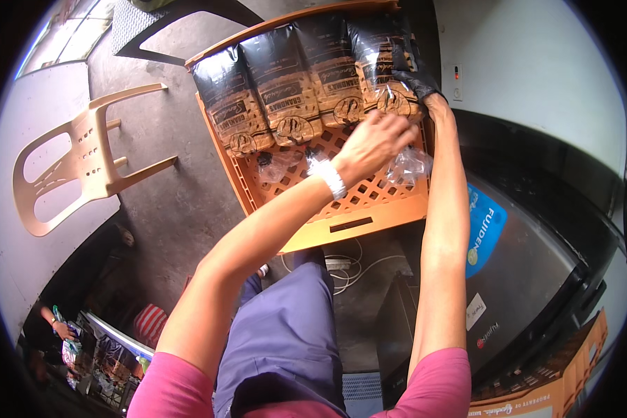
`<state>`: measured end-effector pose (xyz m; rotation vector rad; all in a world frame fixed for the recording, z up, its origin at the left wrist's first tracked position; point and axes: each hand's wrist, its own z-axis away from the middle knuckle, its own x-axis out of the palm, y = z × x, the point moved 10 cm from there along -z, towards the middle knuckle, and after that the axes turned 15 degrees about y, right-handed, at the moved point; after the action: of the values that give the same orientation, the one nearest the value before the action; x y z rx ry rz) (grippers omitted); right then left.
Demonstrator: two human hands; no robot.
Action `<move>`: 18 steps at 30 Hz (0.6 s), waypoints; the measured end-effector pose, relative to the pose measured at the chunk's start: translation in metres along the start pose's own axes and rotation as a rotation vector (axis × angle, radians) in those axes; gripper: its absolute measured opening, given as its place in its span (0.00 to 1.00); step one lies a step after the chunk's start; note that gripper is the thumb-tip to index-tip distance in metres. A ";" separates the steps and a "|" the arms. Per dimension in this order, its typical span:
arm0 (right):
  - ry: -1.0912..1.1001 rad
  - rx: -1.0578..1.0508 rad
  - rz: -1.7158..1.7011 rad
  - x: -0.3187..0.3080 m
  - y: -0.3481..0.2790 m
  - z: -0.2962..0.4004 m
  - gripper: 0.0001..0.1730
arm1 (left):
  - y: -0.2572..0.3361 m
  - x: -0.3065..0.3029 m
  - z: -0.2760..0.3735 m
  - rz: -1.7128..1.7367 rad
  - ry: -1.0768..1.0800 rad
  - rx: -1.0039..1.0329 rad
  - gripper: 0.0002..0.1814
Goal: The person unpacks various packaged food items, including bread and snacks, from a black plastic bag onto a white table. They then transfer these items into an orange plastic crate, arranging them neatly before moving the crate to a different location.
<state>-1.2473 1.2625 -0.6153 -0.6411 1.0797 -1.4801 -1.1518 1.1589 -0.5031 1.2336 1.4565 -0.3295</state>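
Observation:
Several bagged loaves of sliced sandwich bread [287,94] lie side by side in an orange plastic crate [352,222] with a lattice floor. Their black and clear bags bear printing, and the loose clear bag ends [274,166] point towards me. My right hand [415,81], in a black glove, grips the side of the rightmost loaf [381,68] against the crate's right wall. Bare and slightly blurred, my left hand [379,138] is over the near end of that loaf; whether its fingers hold the bag is unclear. A white band [330,179] circles my left wrist.
A beige plastic chair [94,151] lies tipped on the floor at left. Right of me stands a black Fujidenzo appliance [517,266]. White cables [352,266] run over the floor below the crate. Another orange crate [559,386] is at lower right; another person's hand [62,329] shows at lower left.

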 end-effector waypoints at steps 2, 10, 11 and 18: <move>0.069 -0.165 0.067 -0.029 -0.007 0.000 0.31 | -0.036 -0.035 0.019 -0.020 0.242 -0.212 0.29; 0.117 0.022 -0.140 -0.033 0.028 -0.015 0.25 | -0.246 -0.111 0.222 -0.298 0.341 -1.457 0.44; 0.089 0.019 -0.125 -0.026 0.035 -0.025 0.26 | -0.261 -0.111 0.241 -0.263 0.415 -1.509 0.45; 0.304 -0.240 0.032 -0.035 0.030 -0.055 0.25 | -0.272 -0.078 0.233 0.201 0.348 -1.512 0.43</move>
<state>-1.2735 1.3126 -0.6589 -0.5709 1.5122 -1.4624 -1.2574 0.8299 -0.6255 0.1451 1.2961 1.0262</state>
